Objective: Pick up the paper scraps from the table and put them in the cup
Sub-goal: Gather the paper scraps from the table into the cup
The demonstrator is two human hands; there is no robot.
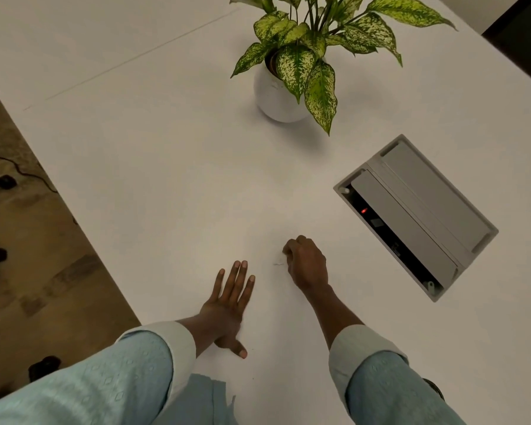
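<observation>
R hand [307,262] maybe pinching paper scrap [279,262].

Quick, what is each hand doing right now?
Left hand: open, flat on the table, holding nothing.
Right hand: curled shut beside a paper scrap; whether it grips any cannot be told.

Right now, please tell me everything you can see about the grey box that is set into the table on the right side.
The grey box is a rectangular unit sunk into the white table, lying diagonally, right of the right hand and nearer than the potted plant. It looks like matte grey plastic or metal, with two long flaps side by side. The flap on the hand's side is raised, showing a dark slot with a small red light. Nothing rests on it, and neither hand touches it.
</observation>
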